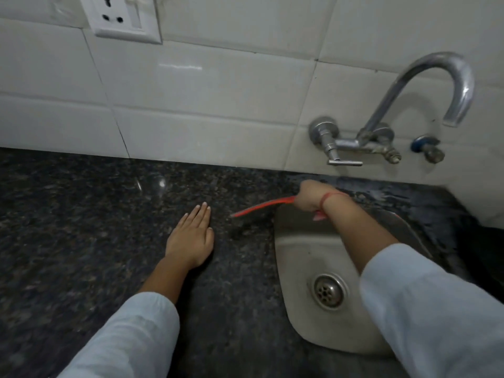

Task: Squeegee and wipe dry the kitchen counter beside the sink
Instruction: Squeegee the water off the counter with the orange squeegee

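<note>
Right grip (309, 195) curls round our squeegee (261, 207) beside the sink (297, 257), left grip (191, 236) spread; tilting could leave streaks.

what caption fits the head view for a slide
Right hand holds red squeegee at sink edge; left hand flat on counter.

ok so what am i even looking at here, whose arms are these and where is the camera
No machine here: these are a person's two bare hands, filmed by one wide-angle camera worn on their head, looking forward and down. The left hand lies flat, fingers straight, on the dark speckled counter. The right hand grips a red squeegee that reaches out over the counter beside the steel sink. A tap and a wall socket sit on the white tiles above.
</note>
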